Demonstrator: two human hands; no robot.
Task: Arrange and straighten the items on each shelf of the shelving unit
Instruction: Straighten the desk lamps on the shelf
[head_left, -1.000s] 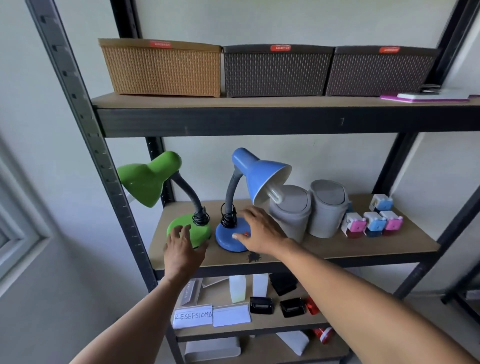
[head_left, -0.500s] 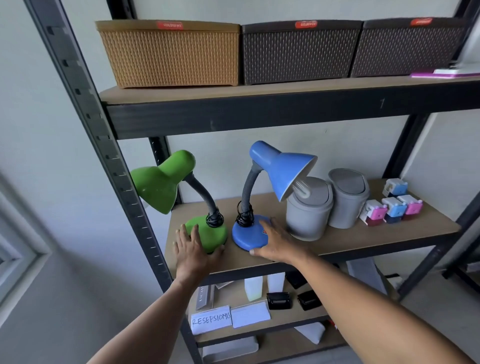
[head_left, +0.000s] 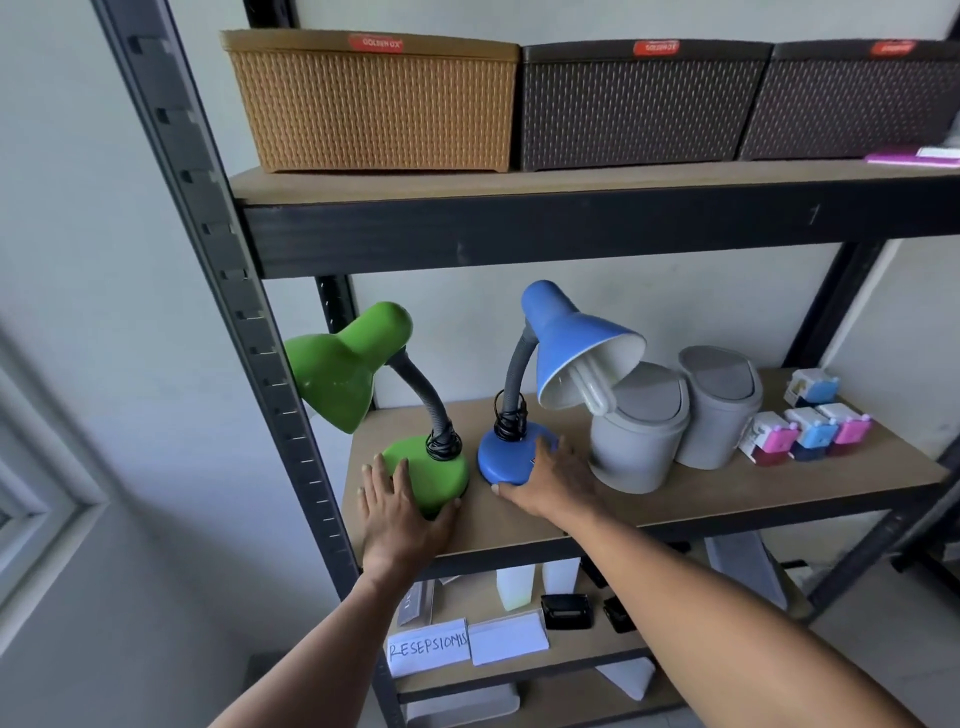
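On the middle shelf (head_left: 727, 499) a green desk lamp (head_left: 358, 364) stands at the left, its shade leaning over the left post. My left hand (head_left: 400, 514) lies on the front of its round base, fingers spread, thumb hooked around the right rim. A blue desk lamp (head_left: 566, 338) stands right beside it, shade tilted toward two grey swing-lid bins (head_left: 639, 431). My right hand (head_left: 550, 478) rests flat on the blue base's right side, thumb at its front edge. Both bases sit on the shelf, almost touching.
Small pink and blue boxes (head_left: 810, 426) sit at the shelf's right end. Above, a tan basket (head_left: 374, 104) and two dark brown baskets (head_left: 639, 109) line the upper shelf. Below are a name card reading RESEPSIONIS (head_left: 428, 649), white cards and black items. A black slotted post (head_left: 218, 260) borders the left.
Both lamp bases have slid back a little from the shelf's front edge, with my hands following them. My view has moved closer and shifted left.
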